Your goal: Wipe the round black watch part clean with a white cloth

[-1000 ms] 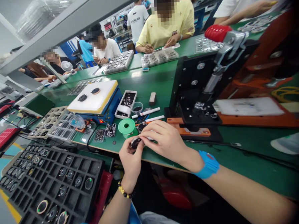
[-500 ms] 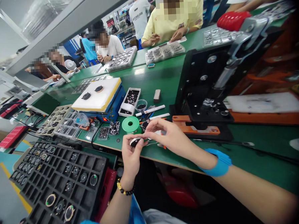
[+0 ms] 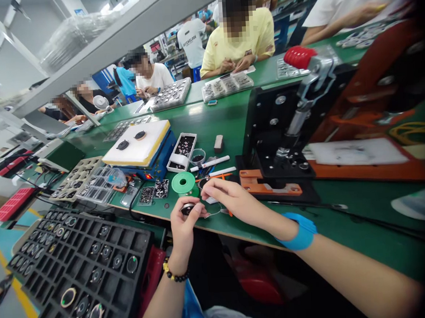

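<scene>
My left hand [image 3: 183,224] is closed around a small round black watch case [image 3: 187,208] with a light rim, held just over the bench's front edge. To its right and slightly higher, my right hand [image 3: 230,198] is pinched, fingertips pointing left. Whatever lies between those fingertips is too small to make out. A thin pale wire [image 3: 215,213] runs beneath the right hand, close to the left fingertips. Right behind both hands stands a green spool [image 3: 184,183].
A toggle press with a red handle [image 3: 300,58] stands at right. Behind the spool are a white parts box [image 3: 170,165], white pens [image 3: 218,172] and a blue heating plate [image 3: 158,154] with a white top. A black tray [image 3: 114,287] of watch parts lies lower left. Co-workers sit across the bench.
My right fingertips have drawn up and away from the watch case, leaving a gap between the hands. My left hand still holds the case. The view has shifted slightly.
</scene>
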Demonstrator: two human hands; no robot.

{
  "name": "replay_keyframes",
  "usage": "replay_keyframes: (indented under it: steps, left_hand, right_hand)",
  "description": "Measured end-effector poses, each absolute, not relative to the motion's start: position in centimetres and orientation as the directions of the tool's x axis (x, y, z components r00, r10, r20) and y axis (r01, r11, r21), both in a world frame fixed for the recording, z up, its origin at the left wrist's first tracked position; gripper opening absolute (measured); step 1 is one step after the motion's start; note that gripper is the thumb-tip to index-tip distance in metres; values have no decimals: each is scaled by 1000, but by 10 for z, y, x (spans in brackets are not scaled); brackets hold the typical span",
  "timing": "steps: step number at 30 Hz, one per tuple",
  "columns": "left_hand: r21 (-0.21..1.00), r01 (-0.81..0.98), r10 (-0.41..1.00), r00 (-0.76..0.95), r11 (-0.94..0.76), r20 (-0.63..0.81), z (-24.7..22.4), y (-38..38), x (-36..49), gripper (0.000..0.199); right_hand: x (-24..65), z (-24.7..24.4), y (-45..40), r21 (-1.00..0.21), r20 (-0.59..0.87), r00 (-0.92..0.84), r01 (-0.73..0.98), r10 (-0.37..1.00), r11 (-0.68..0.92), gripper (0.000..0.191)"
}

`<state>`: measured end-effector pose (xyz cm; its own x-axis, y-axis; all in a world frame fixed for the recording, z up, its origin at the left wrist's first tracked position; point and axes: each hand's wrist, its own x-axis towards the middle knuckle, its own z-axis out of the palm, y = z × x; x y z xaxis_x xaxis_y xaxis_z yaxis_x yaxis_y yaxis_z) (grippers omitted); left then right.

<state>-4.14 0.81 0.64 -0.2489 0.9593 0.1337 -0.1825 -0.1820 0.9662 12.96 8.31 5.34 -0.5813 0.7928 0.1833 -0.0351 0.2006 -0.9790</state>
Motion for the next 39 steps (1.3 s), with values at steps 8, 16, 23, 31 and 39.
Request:
replay_keyframes:
  steps: [8, 16, 23, 31, 39]
  left_hand:
    - [957, -212, 956, -256, -198, 141, 7, 11, -44, 30]
    - [973, -195, 976, -200, -121, 81, 9, 14, -47, 32]
    - [969, -222, 989, -129, -106, 79, 11, 10, -52, 40]
    - [968, -212, 982, -160, -131, 98, 13, 10, -51, 57]
    - [993, -64, 941, -329, -101, 74, 19, 7, -44, 57]
  right_hand:
    - [129, 55, 82, -979, 134, -586, 49, 799, 200, 29]
    - [127, 52, 85, -970, 95, -628, 116, 772, 213, 17]
    - [128, 53, 84, -978, 88, -675, 81, 732, 193, 20]
    - [122, 52, 83, -993, 90, -718, -11, 691, 119, 21]
    - [121, 48, 83, -997, 56, -750, -8, 659, 75, 32]
